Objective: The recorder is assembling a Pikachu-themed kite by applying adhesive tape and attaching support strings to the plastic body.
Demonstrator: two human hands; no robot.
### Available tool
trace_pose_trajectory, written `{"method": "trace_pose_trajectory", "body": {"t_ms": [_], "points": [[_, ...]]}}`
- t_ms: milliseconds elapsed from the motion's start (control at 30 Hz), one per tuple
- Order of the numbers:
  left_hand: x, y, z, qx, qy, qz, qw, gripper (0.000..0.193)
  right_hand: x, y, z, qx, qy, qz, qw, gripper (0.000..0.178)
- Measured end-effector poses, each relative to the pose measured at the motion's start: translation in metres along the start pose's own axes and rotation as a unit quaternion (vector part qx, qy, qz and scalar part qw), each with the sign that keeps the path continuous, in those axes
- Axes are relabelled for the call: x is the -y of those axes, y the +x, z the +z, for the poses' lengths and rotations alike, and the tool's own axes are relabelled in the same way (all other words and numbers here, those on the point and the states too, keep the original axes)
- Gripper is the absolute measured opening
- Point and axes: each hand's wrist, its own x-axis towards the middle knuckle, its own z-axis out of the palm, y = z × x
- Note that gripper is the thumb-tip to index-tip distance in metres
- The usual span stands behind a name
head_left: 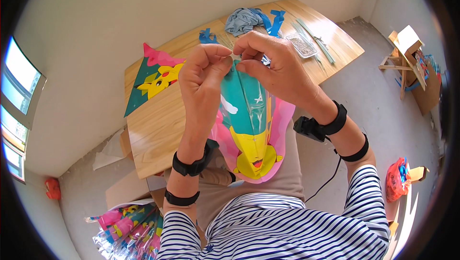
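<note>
A kite-like folded sheet (257, 111) in green, yellow and pink, with a shiny clear film over it, hangs in front of me with its narrow green end up. Its lower end rests over my lap. At that narrow end, my left hand (207, 70) pinches thumb and forefinger together. Close beside it, my right hand (272, 61) is also pinched, its thumb against the green tip. What lies between the fingertips of either hand is too small to make out. On the table to the left lies a flat green and pink printed sheet (136, 90) with a yellow cartoon figure.
The wooden table (158, 135) carries a grey cloth (242, 22), blue strips (277, 23), thin pale rods (316, 39) and a clear tray of small pieces (302, 45). Several wrapped printed sheets (132, 226) are bunched at lower left. A wooden stand (407, 58) and red bag (396, 181) are at right.
</note>
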Motion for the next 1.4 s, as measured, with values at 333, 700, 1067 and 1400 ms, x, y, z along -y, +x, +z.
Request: {"method": "trace_pose_trajectory", "body": {"t_ms": [333,700,1067,1400], "points": [[0.011,-0.003,-0.006,0.027,0.117,0.103,0.987,0.013,-0.001,0.000,0.000,-0.012,-0.073,-0.063,0.995,0.014],[-0.004,0.013,0.000,-0.003,0.017,0.009,1.000,0.011,0.006,-0.002,0.006,-0.031,0.029,0.021,0.999,0.031],[-0.006,0.031,-0.020,0.048,-0.023,-0.112,0.992,0.012,0.009,-0.001,0.012,-0.006,0.087,0.072,0.994,0.033],[-0.007,0.040,-0.033,0.102,0.022,-0.187,0.977,0.012,0.007,-0.001,0.021,-0.011,0.058,0.019,0.998,0.019]]}}
